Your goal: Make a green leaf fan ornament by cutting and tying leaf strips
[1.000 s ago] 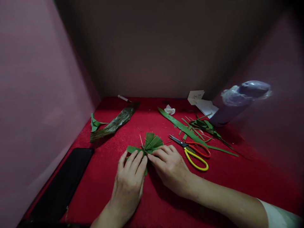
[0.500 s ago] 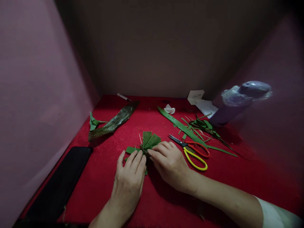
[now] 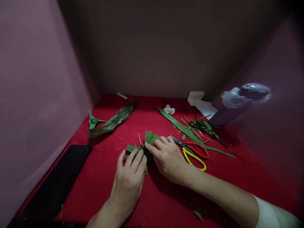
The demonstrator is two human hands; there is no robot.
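Observation:
A small fan of folded green leaf strips (image 3: 149, 138) lies on the red cloth (image 3: 166, 196), with a thin stick poking up from it. My left hand (image 3: 129, 177) lies flat over its near left part, fingers stretched out and pressing it down. My right hand (image 3: 167, 156) covers its right side, fingertips pinched at the centre of the fan where the strips meet. Part of the leaf piece is hidden under both hands.
Red and yellow scissors (image 3: 193, 152) lie just right of my right hand. Long leaf strips and scraps (image 3: 201, 126) spread behind them, near a purple wrapped bottle (image 3: 237, 103) and white papers (image 3: 201, 103). A dark folded leaf (image 3: 111, 122) and a black flat object (image 3: 54, 183) lie at left.
My right hand has slid left and forward over the fan, covering more of it. The left hand stays pressed in place.

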